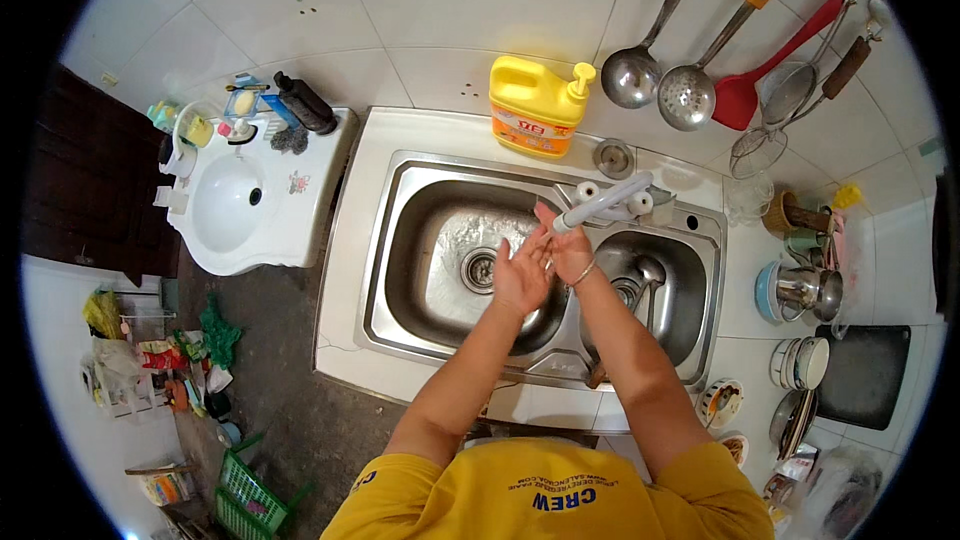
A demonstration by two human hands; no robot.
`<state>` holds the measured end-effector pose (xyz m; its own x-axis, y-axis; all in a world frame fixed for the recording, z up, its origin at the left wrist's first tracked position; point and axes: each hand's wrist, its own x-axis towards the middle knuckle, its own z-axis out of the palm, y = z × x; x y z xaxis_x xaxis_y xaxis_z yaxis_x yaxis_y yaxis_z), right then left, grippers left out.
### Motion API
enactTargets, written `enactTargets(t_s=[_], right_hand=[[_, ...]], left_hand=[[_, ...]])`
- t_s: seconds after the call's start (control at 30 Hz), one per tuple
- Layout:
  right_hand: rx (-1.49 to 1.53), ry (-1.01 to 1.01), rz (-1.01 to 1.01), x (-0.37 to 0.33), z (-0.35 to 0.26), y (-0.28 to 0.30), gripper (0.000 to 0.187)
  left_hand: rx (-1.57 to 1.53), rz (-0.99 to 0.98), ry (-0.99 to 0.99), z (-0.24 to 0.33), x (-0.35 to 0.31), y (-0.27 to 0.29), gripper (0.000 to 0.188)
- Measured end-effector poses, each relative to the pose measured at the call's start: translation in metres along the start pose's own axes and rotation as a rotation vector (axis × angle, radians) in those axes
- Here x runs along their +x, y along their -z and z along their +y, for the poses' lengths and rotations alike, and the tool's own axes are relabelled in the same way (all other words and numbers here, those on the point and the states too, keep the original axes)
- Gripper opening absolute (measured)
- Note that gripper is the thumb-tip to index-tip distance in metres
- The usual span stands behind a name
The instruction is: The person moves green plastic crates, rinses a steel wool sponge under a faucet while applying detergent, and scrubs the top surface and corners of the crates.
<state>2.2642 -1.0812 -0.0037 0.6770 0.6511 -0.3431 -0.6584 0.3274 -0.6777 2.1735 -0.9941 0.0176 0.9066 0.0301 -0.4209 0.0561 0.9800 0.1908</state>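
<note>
Steel sink (415, 240) beneath both hands (524, 280)

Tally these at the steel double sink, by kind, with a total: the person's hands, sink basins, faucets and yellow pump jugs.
Hands: 2 (left hand, right hand)
Sink basins: 2 (left basin, right basin)
Faucet: 1
Yellow pump jug: 1
Total: 6

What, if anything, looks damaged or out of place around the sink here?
The white counter has a thin, uneven line near its front left corner; it looks odd because it resembles a crack.
</note>
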Motion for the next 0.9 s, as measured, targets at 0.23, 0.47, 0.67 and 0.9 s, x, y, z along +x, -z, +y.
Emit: enactTargets(t_s=[0.23, 0.47, 0.67, 0.9], right_hand=[[-0.029, 0.038, -0.031, -0.015, 0.014, 0.01, 0.051], [-0.606, -0.014, 0.209, -0.02, 0.04, 0.041, 0.037], [-0.443, -0.141, 0.263, -0.043, 0.031, 0.055, 0.031], [-0.465, -0.034, 0.348, -0.03, 0.015, 0.044, 0.031]], left_hand=[[0.168, 0.081, 0.054, 0.018, 0.018, 0.036, 0.04], [2.166, 0.134, 0.105, -0.01, 0.008, 0.139, 0.051], [1.992, 0.125, 0.153, -0.017, 0.026, 0.167, 0.058], [0.973, 0.172, -0.022, 0.01, 0.049, 0.086, 0.048]])
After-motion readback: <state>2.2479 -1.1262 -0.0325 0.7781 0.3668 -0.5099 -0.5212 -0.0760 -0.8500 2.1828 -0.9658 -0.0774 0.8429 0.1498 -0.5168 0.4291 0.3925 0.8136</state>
